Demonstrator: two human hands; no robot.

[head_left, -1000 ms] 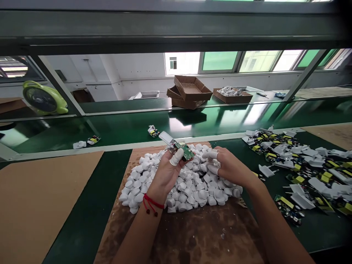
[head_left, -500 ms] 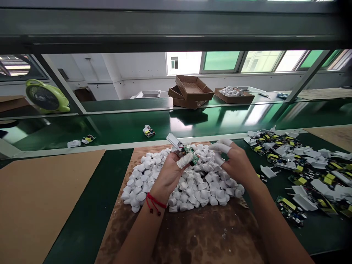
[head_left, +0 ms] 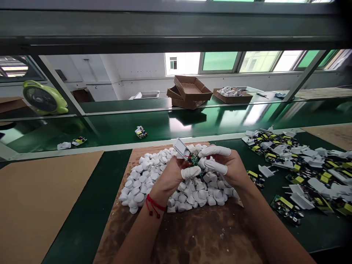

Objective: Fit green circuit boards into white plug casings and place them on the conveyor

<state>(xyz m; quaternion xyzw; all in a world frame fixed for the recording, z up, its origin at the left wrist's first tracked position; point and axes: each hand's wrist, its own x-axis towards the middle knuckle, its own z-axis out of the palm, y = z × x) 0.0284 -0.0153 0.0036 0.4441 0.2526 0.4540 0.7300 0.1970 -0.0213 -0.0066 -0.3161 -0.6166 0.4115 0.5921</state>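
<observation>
My left hand grips a small green circuit board with a white plug piece attached at its far end; a white finger cot covers the thumb. My right hand, with white cots on two fingers, meets the board from the right, and its fingers pinch at the board or a small white part there. Both hands hover just above a heap of white plastic caps lying on a brown board.
To the right lies a spread of circuit boards and white plug shells. Loose assemblies ride the green conveyor belt behind. A cardboard sheet lies at left. Cardboard trays and a green fan stand beyond.
My right hand rose from the cap heap and closed in on the board. My left hand drew the board lower and nearer. The assemblies on the belt drifted left.
</observation>
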